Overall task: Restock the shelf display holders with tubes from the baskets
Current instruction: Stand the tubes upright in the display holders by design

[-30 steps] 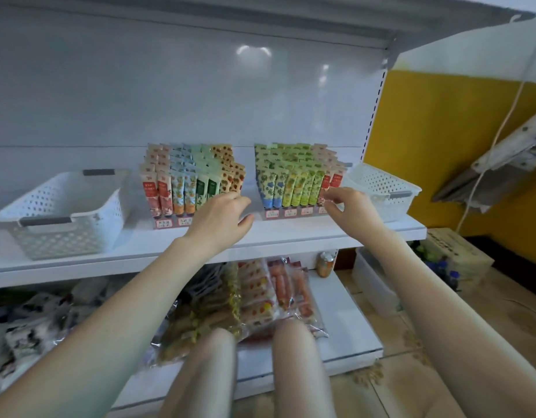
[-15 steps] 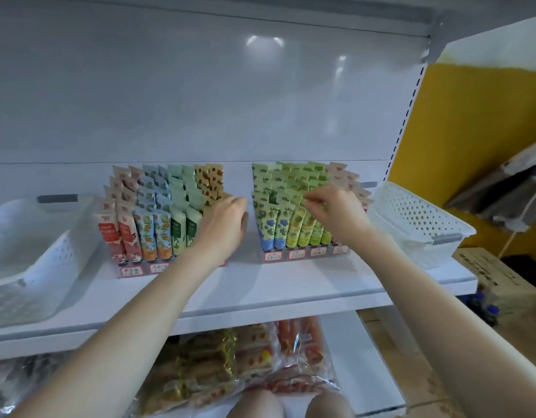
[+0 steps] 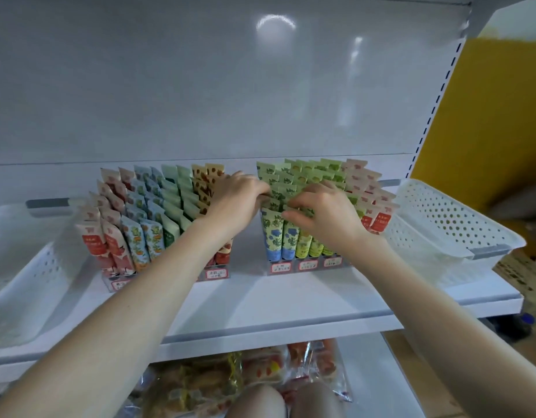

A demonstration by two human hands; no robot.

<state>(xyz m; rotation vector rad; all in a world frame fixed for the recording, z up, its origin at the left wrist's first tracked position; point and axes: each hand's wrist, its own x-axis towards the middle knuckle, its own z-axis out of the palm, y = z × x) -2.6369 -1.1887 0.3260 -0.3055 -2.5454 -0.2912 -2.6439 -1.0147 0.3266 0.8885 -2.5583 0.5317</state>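
A person's two bare hands are meeting at the centre of the frame over a clear plastic display holder [image 3: 306, 264] with small price labels along its front, which is sitting right of centre on a white metal shelf [image 3: 275, 303]. The holder is carrying stepped rows of upright green floral tubes [image 3: 274, 236] in its left columns, yellow-green ones beside them and red-and-cream ones at its right edge.

The right hand [image 3: 324, 217] is curling over the front rows, its thumb and forefinger pinching the crimped tops of the green floral tubes. The left hand [image 3: 239, 203] is coming in from the left, its fingertips [image 3: 262, 191] touching the tubes in the holder's leftmost column. Its thumb is hidden, so whether it is gripping anything cannot be told.

Left of centre, a second clear display holder [image 3: 214, 274] is standing on the same shelf, packed with red, blue-and-orange, green and brown patterned tubes [image 3: 146, 224]. A white perforated plastic basket with a grey handle [image 3: 25, 267] is sitting at the left edge of the frame, and a matching white basket [image 3: 447, 224] at the right, just beside the right-hand holder.

Bagged snacks in clear wrappers [image 3: 230, 381] are lying on the lower shelf at the bottom centre, and a yellow wall [image 3: 486, 116] is showing at the upper right.
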